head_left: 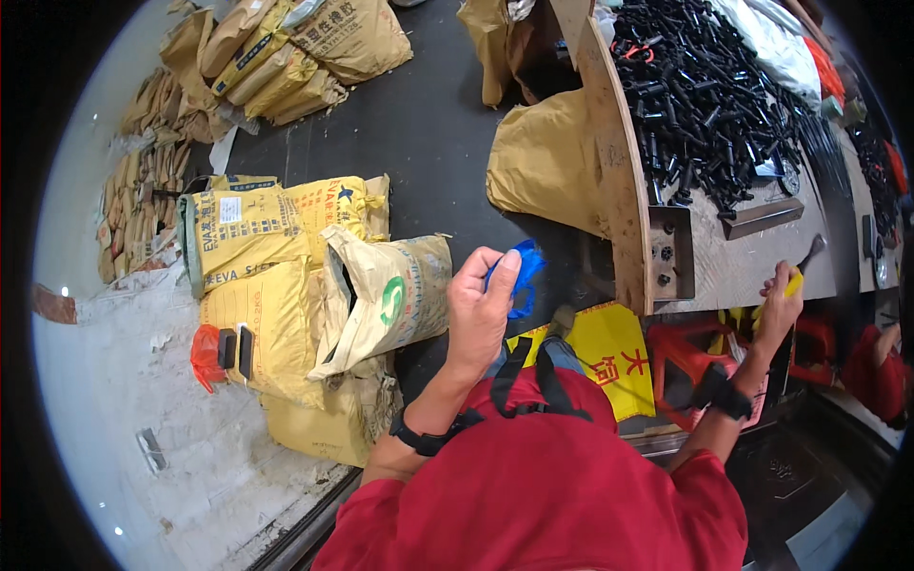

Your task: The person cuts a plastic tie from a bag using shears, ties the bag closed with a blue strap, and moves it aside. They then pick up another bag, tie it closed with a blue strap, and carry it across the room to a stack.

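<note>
My left hand (476,309) is closed around a crumpled bundle of thin blue plastic (523,276), its thumb pressed on top and loose blue folds hanging below. It is held over the dark floor, between the paper sacks and the workbench. Over at the right, my right hand (778,303) is wrapped around a yellow-handled tool (794,284) by the bench's near edge. A dark, narrow end (812,252) points away from that hand; I cannot tell the tool's exact kind.
A large heap of black tubular parts (705,105) covers the bench behind a wooden side board (624,190). A small metal tray (687,249) and a metal block (764,218) lie in front. Yellow paper sacks (257,314) stand left; a red stool (678,357) is below the bench.
</note>
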### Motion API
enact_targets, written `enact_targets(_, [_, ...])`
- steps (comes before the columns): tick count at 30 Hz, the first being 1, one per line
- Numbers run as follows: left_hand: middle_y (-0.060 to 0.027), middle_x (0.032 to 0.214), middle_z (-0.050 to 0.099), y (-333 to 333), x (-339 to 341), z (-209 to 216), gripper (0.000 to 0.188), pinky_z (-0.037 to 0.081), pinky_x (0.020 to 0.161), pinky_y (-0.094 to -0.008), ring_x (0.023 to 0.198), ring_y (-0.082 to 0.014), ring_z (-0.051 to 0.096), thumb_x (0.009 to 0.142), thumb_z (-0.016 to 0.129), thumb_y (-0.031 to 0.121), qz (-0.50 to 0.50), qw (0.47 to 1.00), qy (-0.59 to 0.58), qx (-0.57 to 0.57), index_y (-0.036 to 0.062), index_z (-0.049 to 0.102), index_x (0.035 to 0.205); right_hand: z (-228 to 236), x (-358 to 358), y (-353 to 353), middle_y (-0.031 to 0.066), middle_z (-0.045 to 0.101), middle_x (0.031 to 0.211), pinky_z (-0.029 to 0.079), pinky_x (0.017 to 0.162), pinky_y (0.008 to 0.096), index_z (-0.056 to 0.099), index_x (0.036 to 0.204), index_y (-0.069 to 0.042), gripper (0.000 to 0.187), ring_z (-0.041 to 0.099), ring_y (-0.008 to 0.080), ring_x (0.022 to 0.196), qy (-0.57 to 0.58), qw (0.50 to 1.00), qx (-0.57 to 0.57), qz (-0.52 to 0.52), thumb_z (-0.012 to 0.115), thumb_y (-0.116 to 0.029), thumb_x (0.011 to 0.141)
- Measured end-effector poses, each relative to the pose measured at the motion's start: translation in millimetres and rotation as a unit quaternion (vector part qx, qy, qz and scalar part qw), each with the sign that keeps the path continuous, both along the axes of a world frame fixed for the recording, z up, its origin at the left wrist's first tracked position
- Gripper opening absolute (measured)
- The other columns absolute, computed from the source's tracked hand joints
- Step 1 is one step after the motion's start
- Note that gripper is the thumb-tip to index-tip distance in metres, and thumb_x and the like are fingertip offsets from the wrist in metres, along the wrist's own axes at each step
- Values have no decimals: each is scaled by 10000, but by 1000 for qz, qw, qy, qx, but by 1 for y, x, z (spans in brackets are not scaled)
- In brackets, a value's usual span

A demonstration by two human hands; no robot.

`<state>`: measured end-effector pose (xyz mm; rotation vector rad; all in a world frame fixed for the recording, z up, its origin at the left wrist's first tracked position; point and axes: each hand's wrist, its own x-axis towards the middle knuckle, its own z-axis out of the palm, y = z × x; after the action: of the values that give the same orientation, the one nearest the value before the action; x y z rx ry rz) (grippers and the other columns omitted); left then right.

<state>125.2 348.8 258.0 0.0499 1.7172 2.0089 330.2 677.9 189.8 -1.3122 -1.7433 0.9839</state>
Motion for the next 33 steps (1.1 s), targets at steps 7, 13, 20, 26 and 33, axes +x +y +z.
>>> enact_targets(7, [83, 636, 477, 5, 2, -7, 117, 252, 418, -152, 498, 21, 342, 863, 558, 189, -9, 998, 55, -39, 89, 532, 808, -75, 21, 49, 152, 542, 917, 434, 672, 439, 512, 986, -87, 340, 542, 358, 828, -468, 858, 186, 101, 520, -389, 831])
enact_targets(13, [54, 661, 494, 13, 8, -5, 138, 306, 436, -150, 533, 4, 398, 864, 553, 194, -11, 988, 120, -97, 58, 537, 842, -91, 13, 42, 140, 521, 910, 429, 629, 443, 504, 942, -90, 342, 540, 344, 809, -466, 846, 236, 107, 495, -415, 838])
enact_targets(20, [40, 649, 494, 19, 7, -1, 161, 329, 431, -153, 502, -10, 409, 853, 563, 217, -19, 997, -65, 22, 69, 522, 802, -107, 12, 35, 121, 515, 883, 426, 681, 400, 486, 875, -62, 334, 509, 298, 839, -474, 827, 295, 65, 522, -390, 823])
enact_targets(26, [45, 650, 487, 25, 12, -5, 124, 324, 441, -162, 510, -16, 407, 855, 559, 192, -10, 996, -82, 41, 79, 527, 815, -100, 10, 25, 120, 537, 938, 435, 713, 363, 519, 880, -50, 292, 510, 287, 893, -457, 825, 331, 37, 546, -335, 822])
enact_targets(33, [65, 688, 485, 36, 22, -12, 135, 325, 537, -156, 603, 7, 386, 854, 561, 151, -33, 997, 64, -10, 31, 569, 794, 47, -60, -91, 53, 579, 864, 436, 666, 227, 595, 915, -16, 122, 542, 117, 735, 84, 942, -58, 320, 552, -51, 807])
